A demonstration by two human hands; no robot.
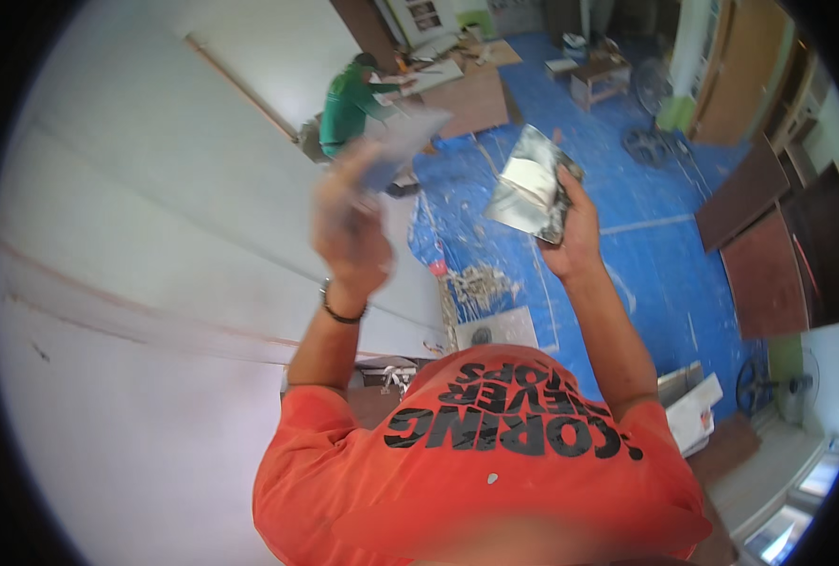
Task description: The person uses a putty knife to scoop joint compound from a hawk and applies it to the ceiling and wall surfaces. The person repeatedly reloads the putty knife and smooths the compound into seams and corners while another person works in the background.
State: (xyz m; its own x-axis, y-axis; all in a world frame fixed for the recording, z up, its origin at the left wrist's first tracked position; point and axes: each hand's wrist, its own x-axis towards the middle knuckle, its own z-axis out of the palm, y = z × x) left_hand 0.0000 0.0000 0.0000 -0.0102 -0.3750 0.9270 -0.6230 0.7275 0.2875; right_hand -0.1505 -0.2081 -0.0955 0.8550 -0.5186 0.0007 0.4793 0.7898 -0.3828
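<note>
Silvery metal plate (pixel 535 143) with a patch of white paste (pixel 530 181) across its middle: that's what I've got in the right hand (pixel 580 226), fingers clasped round its dark, grubby right side, raised above the blue floor sheet (pixel 646 193). Left hand (pixel 353 226) is pretty blurry on my feed, but it's gripping a pale flat blade (pixel 408 141) near the white wall (pixel 155 189) on the left; can't make out each finger. Blade and plate are apart. Far left, a co-worker in green (pixel 347 106) leans toward a wooden table (pixel 467 99); reddish-brown boards (pixel 767 274) sit on the right.
</note>
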